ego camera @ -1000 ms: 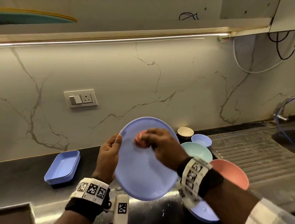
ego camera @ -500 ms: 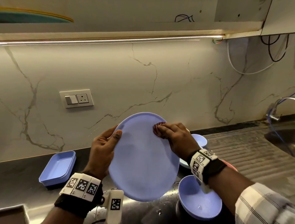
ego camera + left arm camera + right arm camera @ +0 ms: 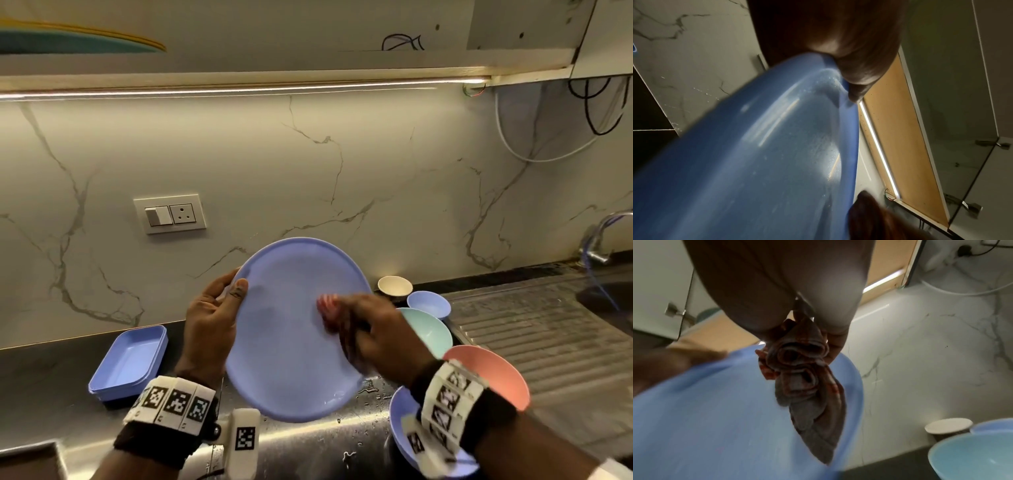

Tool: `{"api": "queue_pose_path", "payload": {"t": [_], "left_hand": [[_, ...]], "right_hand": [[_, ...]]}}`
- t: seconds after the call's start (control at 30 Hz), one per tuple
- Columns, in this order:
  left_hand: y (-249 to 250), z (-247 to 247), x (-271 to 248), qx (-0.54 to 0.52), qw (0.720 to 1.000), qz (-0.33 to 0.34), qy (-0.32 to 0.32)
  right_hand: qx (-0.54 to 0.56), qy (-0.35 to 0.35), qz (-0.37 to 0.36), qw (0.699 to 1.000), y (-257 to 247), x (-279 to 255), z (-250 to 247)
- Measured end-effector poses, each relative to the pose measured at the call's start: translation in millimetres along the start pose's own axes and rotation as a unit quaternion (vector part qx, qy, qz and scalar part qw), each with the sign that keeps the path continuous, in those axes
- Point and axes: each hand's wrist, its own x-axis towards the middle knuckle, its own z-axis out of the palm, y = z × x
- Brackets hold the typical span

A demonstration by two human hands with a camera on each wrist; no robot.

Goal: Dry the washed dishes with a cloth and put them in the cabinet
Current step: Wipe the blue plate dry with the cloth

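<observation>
Centrally, one blue plate (image 3: 291, 329) is held tilted above the wet counter (image 3: 308, 442). Left hand (image 3: 214, 322) grips its left rim, thumb curled over the front face. Right hand (image 3: 380, 337), motion-blurred, clutches one bunched red-checked cloth (image 3: 328, 306) against the plate's face. Also visible: five bowls, namely cream (image 3: 394, 285), small blue (image 3: 428, 304), teal (image 3: 426, 330), pink (image 3: 493, 377) and a blue one (image 3: 400, 421) largely hidden by the right wrist; one blue tray (image 3: 128, 363).
</observation>
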Motion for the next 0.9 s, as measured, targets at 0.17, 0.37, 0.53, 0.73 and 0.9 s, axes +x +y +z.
{"api": "queue_pose_path", "payload": {"t": [0.17,0.37,0.53,0.73,0.9], "left_hand": [[1,8,-5,0.012,0.999,-0.002,-0.034],[2,12,0,-0.043,0.999,0.0,-0.014],[4,12,4,-0.012,1.0,0.013,-0.013],[2,15,7,-0.015,1.0,0.01,-0.023],[-3,23,0,-0.013,0.998,0.012,-0.053]], "right_hand": [[-0.158,0.048,0.028,0.986,23,51,-5],[-0.103,-0.022,-0.048,0.993,7,3,57],[-0.104,-0.132,-0.075,0.983,-20,-54,78],[-0.064,0.017,-0.078,0.995,-7,36,30],[-0.182,0.015,-0.034,0.983,-11,69,26]]}}
